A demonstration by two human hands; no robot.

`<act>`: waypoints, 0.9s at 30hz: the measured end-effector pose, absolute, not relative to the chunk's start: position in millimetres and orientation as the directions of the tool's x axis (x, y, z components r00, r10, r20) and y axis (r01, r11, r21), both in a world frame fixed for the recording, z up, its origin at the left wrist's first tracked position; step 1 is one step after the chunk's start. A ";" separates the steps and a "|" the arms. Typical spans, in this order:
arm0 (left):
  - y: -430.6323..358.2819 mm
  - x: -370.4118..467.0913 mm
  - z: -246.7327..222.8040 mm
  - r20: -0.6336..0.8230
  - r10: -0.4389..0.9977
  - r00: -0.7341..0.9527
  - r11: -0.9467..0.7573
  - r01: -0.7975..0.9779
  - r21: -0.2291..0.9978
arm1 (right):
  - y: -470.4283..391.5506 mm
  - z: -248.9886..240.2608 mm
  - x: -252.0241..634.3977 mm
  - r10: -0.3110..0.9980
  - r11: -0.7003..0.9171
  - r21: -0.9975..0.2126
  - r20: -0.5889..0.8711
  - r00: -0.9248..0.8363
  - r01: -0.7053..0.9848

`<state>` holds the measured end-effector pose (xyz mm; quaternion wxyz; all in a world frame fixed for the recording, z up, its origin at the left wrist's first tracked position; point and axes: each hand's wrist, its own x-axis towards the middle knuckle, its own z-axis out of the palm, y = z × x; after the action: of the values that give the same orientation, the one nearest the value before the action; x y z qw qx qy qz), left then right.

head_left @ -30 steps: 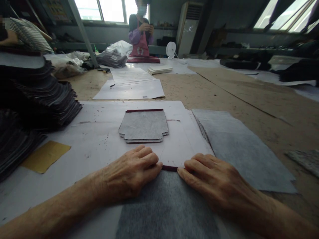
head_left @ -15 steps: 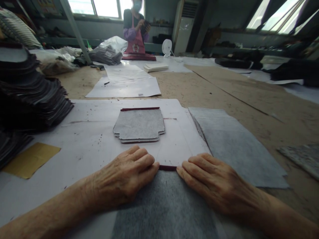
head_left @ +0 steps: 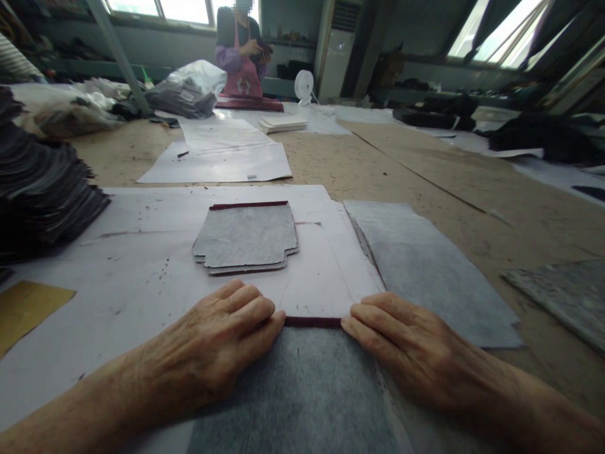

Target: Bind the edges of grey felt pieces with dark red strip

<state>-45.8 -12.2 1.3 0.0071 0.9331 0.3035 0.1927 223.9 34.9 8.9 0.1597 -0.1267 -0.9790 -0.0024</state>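
Observation:
A grey fabric piece lies in front of me, its far edge folded over into a narrow dark red strip. My left hand is closed at the left end of that strip, thumb and fingers pressed together on the fold. At the strip's right end my right hand presses with its fingers closed in the same way. The fingertips' undersides are hidden. Beyond my hands rests a small stack of cut grey pieces with dark red folded edges, on a white sheet.
On the right lies a pile of larger grey fabric pieces. A tall stack of dark pieces stands at left, near a tan card. Across the table a person in a pink apron holds something dark, beside plastic bags.
My hands have moved apart along the fold, the left one shifting leftward, so more of the dark red strip shows. The whole view has shifted slightly.

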 end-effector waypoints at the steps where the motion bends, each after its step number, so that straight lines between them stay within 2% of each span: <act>1: -12.5 -45.8 1.6 0.355 0.569 0.742 -0.815 0.565 0.126 | 34.5 9.1 224.6 0.247 0.968 -0.035 0.309 -0.919 0.249; 9: -11.4 -45.5 0.2 0.368 0.561 0.742 -0.820 0.558 0.127 | 28.6 10.8 224.7 0.249 0.960 0.030 0.369 -0.896 0.279; 11: -10.8 -44.9 0.1 0.370 0.561 0.740 -0.820 0.559 0.125 | 25.9 7.2 225.8 0.320 0.943 -0.057 0.425 -0.847 0.328; 13: -10.6 -44.4 0.1 0.365 0.566 0.739 -0.817 0.563 0.126 | 23.5 4.3 227.8 0.445 0.896 -0.210 0.453 -0.773 0.392; 16: -10.6 -43.8 -0.6 0.384 0.563 0.732 -0.818 0.559 0.135 | 22.4 5.4 232.1 0.658 0.750 -0.416 0.387 -0.646 0.515; 19: -10.4 -43.8 -1.9 0.385 0.565 0.730 -0.816 0.562 0.133 | 23.9 13.0 235.1 0.777 0.628 -0.488 0.352 -0.522 0.606; 21: -10.1 -44.2 -2.5 0.387 0.561 0.731 -0.817 0.564 0.120 | 24.2 18.6 232.6 0.790 0.612 -0.461 0.396 -0.468 0.643; 23: -10.2 -44.7 -2.8 0.384 0.558 0.735 -0.818 0.564 0.109 | 22.0 21.8 223.8 0.755 0.642 -0.385 0.468 -0.460 0.663; 27: -11.9 -44.5 -2.9 0.361 0.561 0.745 -0.817 0.568 0.099 | 10.2 15.2 190.8 0.596 0.790 -0.234 0.511 -0.619 0.567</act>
<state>-44.5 -11.9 -2.9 -0.0089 0.9339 0.3024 0.1905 190.8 10.2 15.2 0.2929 -0.3233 -0.8995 0.0246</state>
